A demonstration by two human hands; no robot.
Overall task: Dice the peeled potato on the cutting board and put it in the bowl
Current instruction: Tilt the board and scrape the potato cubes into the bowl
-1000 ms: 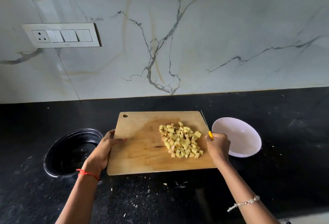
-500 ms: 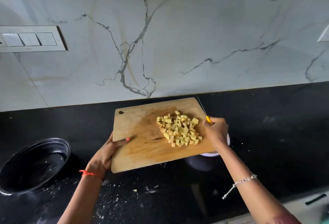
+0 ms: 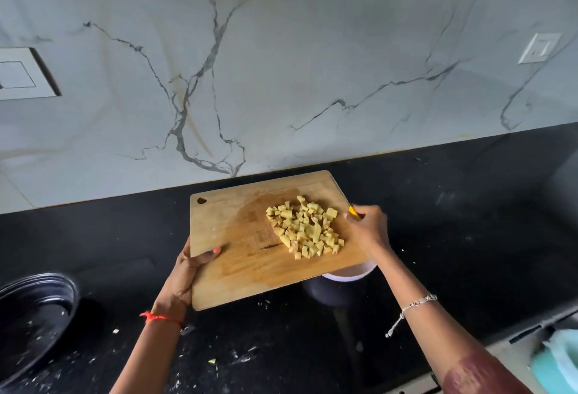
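The wooden cutting board (image 3: 250, 256) is lifted off the black counter and tilted, its right end over the white bowl (image 3: 350, 272), which is mostly hidden beneath it. A heap of diced potato (image 3: 305, 231) lies on the board's right half. My left hand (image 3: 187, 271) grips the board's left edge, thumb on top. My right hand (image 3: 366, 227) is at the board's right edge and holds a yellow-handled knife (image 3: 353, 210); its blade is hidden.
A black round container (image 3: 34, 315) sits on the counter at the far left. Potato scraps dot the black counter (image 3: 469, 221) near the front. A marble wall stands behind. A teal object (image 3: 556, 365) shows at the bottom right corner.
Both hands lifted the board from the counter and carried it right, over the white bowl. The view shifted right, so the black container slid towards the left edge.
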